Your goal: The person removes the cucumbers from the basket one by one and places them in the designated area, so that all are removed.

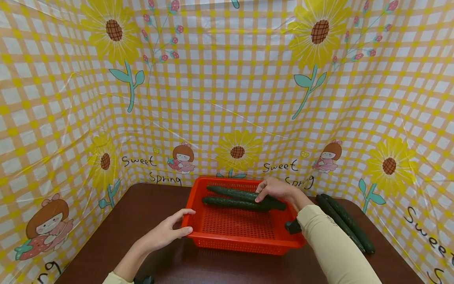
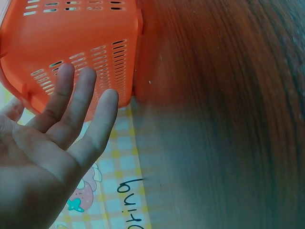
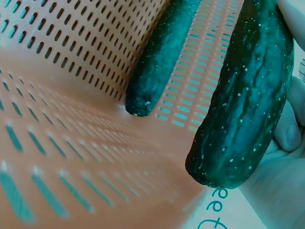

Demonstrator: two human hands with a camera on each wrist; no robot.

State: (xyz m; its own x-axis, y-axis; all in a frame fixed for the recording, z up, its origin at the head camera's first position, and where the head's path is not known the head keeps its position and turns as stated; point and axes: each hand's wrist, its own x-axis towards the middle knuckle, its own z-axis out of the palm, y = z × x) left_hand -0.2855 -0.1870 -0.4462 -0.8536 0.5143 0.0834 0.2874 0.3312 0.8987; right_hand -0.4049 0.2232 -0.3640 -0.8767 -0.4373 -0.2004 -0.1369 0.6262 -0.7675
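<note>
My right hand (image 1: 276,188) grips a dark green cucumber (image 1: 230,192) from above, inside the red perforated plastic basket (image 1: 244,246). In the right wrist view this cucumber (image 3: 243,100) is close up, tilted, with fingers behind it. A second cucumber (image 1: 227,203) lies in the basket beside it, and its blunt end (image 3: 140,102) shows against the slotted wall. At the basket's left rim is my left hand (image 1: 166,228), its thumb and forefinger at the edge. The left wrist view shows the left hand's other fingers (image 2: 81,95) extended and spread along the basket's outer side.
Two more cucumbers (image 1: 345,223) lie side by side on the brown table (image 1: 156,197), right of the basket. A checked cloth (image 1: 213,98) with sunflowers hangs around the table at the back and both sides. The right forearm's sleeve (image 1: 333,244) crosses the basket's right side.
</note>
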